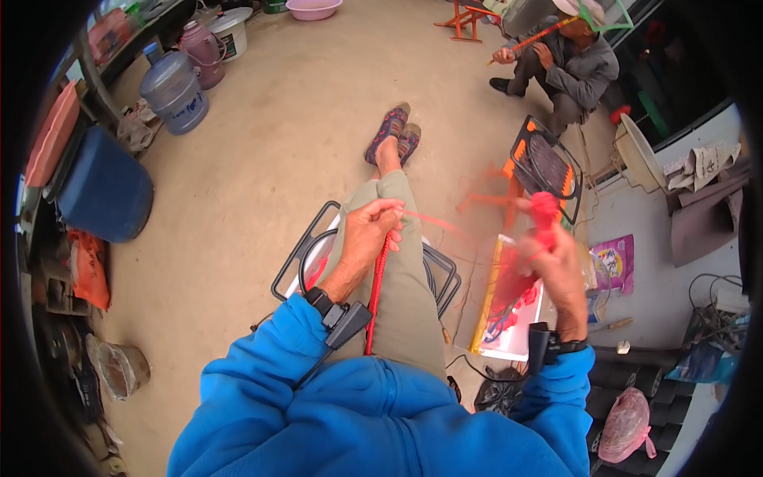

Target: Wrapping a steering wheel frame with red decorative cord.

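My left hand (364, 242) is closed around the upper end of a slim red rod (377, 298), which looks wrapped in cord and runs down between my thighs toward my waist. From its fingers a thin red strand (433, 219) stretches rightward, fading into blur. Out to the right, my right hand (563, 266) is smeared by motion and grips a red bundle (544, 208) that looks like wound cord or tape. Below this hand stands a white box (513, 343) with red pieces inside and a yellow strip (483, 306) along its left side.
A folding stool with orange parts (544, 163) stands ahead on the right. Beyond it, a person (576, 67) sits low, holding a red-and-yellow stick (540, 37). A blue bin (103, 187) and a water jug (173, 94) line the left. Shoulder-side right lies a purple packet (613, 264).
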`<act>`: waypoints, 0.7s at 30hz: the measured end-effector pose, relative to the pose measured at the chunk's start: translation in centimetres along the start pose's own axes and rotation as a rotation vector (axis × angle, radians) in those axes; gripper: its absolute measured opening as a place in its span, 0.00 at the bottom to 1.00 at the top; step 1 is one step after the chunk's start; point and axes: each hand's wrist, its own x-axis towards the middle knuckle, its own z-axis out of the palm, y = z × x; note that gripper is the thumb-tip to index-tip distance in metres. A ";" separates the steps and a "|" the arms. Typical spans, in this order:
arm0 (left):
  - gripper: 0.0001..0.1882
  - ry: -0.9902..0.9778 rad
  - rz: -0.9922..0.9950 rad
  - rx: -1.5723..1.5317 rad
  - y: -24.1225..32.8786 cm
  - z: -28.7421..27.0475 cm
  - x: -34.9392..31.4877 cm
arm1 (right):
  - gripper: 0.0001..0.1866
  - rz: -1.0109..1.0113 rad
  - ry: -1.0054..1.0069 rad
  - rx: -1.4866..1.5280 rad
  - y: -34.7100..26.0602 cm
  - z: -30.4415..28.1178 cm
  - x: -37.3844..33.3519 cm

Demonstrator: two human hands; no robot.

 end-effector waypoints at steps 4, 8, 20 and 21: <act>0.10 -0.010 0.022 0.064 0.1 0.6 0.0 | 0.15 -0.178 0.151 0.498 3.5 -3.6 -2.3; 0.10 -0.030 0.044 0.051 -0.2 0.6 -0.1 | 0.15 -0.232 0.241 0.853 4.0 -4.0 -3.9; 0.10 -0.087 0.256 0.101 1.4 2.8 -3.8 | 0.15 -0.112 0.257 0.935 6.2 -1.1 -6.3; 0.10 -0.089 0.253 0.106 1.5 3.1 -4.0 | 0.15 -0.096 0.264 0.959 6.4 -0.8 -6.3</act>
